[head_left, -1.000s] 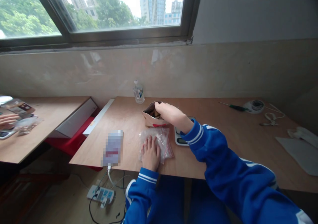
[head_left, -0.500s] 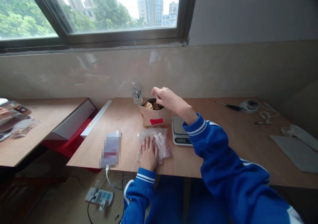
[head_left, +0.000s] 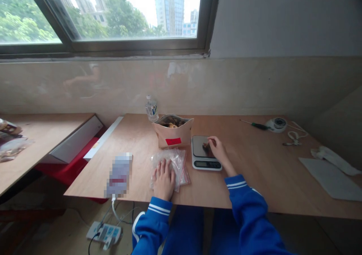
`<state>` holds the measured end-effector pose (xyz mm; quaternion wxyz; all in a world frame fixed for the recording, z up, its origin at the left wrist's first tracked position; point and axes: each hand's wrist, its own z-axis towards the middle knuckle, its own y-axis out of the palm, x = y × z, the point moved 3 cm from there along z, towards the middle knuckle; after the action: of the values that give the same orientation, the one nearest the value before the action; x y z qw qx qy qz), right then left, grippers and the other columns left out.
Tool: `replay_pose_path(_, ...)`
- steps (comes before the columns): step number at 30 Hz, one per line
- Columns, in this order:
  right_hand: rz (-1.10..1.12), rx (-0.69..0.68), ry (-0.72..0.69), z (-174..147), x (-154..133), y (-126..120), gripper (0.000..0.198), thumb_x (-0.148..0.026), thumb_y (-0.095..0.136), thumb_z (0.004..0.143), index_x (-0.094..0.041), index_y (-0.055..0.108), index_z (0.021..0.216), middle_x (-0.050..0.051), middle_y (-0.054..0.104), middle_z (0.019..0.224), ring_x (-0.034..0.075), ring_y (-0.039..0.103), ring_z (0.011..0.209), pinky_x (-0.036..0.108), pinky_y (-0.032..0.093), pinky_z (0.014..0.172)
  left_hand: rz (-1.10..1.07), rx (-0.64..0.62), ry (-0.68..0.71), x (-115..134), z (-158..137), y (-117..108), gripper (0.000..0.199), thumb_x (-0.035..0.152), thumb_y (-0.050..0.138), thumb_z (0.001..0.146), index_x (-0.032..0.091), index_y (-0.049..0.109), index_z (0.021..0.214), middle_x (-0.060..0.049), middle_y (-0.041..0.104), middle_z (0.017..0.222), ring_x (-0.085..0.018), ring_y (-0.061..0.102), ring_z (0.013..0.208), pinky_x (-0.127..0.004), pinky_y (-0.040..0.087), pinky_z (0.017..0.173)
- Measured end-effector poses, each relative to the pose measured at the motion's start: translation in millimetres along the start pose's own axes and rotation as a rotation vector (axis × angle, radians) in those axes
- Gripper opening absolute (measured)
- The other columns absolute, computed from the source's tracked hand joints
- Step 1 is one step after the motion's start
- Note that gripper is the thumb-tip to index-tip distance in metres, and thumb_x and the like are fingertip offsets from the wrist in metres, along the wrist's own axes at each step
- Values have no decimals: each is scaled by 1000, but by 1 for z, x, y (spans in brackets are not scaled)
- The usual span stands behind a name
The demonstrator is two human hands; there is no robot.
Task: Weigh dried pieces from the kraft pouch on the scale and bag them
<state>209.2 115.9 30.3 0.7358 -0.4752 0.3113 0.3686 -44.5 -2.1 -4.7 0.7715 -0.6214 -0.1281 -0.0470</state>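
Observation:
My left hand (head_left: 164,177) lies flat, fingers apart, on a stack of clear zip bags (head_left: 172,162) near the table's front edge. My right hand (head_left: 218,150) rests at a small kitchen scale (head_left: 204,154), its fingertips on a dark brown piece (head_left: 206,146) on the platform. Behind the bags stands an open brown paper pouch (head_left: 173,134) with a red label, filled with brown pieces.
A water bottle (head_left: 151,109) stands behind the pouch by the wall. A blurred flat item (head_left: 118,175) lies left of the bags, with a cable down to a power strip (head_left: 104,234). At the far right are a screwdriver (head_left: 254,125), a tape roll (head_left: 278,124) and grey paper (head_left: 330,179).
My right hand came out of the pouch and moved down and right to the scale with a brown piece. The left hand stayed on the bags.

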Motion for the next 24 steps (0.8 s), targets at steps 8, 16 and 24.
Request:
replay_pose_path(8, -195, 396, -37, -38, 37, -45, 33, -37, 38, 85, -18, 64, 91, 13, 57, 103, 25, 51, 106, 45, 36, 96, -130, 4, -18, -3, 1, -3, 41, 27, 33, 92, 23, 51, 128, -8, 46, 140, -23, 37, 132, -45, 28, 108)
replay_pose_path(16, 205, 621, 413, -75, 102, -74, 23, -36, 39, 68, -19, 53, 70, 0, 53, 61, 14, 48, 54, 27, 40, 52, -407, 257, -141, -5, 17, -47, 27, 20, 38, 85, 18, 62, 97, -11, 60, 112, -25, 55, 109, -45, 41, 96)
replay_pose_path(24, 146, 524, 335, -68, 97, -67, 20, -32, 41, 66, -19, 56, 63, 4, 60, 68, 18, 53, 66, 29, 41, 62, -473, 548, 274, 58, 91, -164, 25, 18, 38, 86, 15, 57, 101, -9, 57, 104, -19, 53, 104, -33, 42, 96)
